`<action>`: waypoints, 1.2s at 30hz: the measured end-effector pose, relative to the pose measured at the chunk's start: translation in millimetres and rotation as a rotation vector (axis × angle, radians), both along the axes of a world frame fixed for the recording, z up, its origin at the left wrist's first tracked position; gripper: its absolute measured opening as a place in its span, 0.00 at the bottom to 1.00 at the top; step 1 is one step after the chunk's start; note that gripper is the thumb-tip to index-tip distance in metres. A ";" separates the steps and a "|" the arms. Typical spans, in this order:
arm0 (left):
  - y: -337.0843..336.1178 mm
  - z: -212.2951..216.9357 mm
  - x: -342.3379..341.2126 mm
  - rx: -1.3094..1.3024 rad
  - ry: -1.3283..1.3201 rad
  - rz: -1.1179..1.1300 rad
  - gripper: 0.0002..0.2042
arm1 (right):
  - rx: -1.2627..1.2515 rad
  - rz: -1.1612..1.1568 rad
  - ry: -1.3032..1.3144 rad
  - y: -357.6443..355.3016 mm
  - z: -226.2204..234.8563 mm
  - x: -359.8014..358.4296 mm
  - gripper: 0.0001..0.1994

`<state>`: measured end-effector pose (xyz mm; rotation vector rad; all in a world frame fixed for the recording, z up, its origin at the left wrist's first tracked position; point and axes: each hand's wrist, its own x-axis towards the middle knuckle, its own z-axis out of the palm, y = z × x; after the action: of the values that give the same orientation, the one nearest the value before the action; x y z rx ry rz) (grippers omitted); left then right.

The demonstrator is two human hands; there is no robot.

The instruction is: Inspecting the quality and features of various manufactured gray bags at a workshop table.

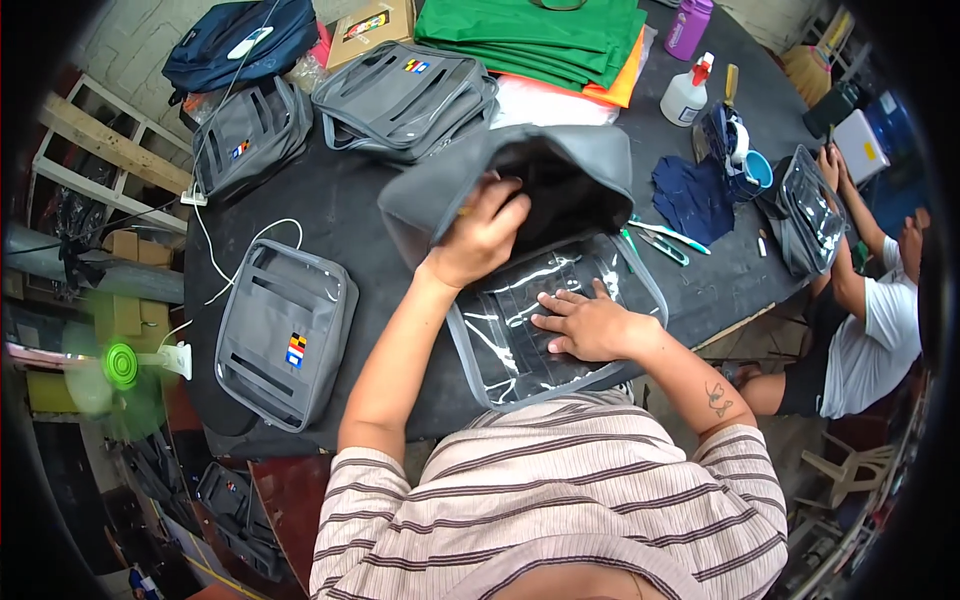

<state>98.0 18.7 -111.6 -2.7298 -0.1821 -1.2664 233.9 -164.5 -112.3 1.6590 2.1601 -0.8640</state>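
A grey bag [560, 160] with a clear plastic front panel [520, 320] lies open on the black table [370, 210] in front of me. My left hand [480, 235] grips the raised grey flap at the rim of the bag's dark opening and holds it up. Flat on the clear panel rests my right hand [590, 322], fingers spread, pressing it down. The inside of the bag is dark and its contents are hidden.
A finished grey bag [285, 335] lies to my left, more grey bags [405, 95] are stacked at the back. Green and orange fabric [545, 40], a spray bottle [686, 92], scissors [665, 240] and blue cloth [695, 195] lie right. Another person [860, 310] handles a bag [810, 215] at the right edge.
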 end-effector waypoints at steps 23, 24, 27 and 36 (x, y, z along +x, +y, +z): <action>-9.9 11.2 10.9 -0.203 0.730 0.589 0.58 | 0.016 -0.034 0.040 6.9 7.6 0.3 0.23; -8.8 6.8 8.2 -0.233 0.560 0.509 0.52 | 0.016 -0.029 0.049 7.0 7.7 1.5 0.23; -2.9 16.6 12.0 -0.374 -0.017 0.251 0.31 | 0.059 -0.007 0.038 11.4 20.5 4.0 0.23; -9.5 52.2 4.3 -0.782 0.074 0.129 0.19 | 0.824 -0.095 0.366 77.5 103.5 70.3 0.26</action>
<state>102.2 9.2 -59.4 -3.2913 -1.0223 -1.2381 304.2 -86.9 -8.8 2.0837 2.9720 -0.2986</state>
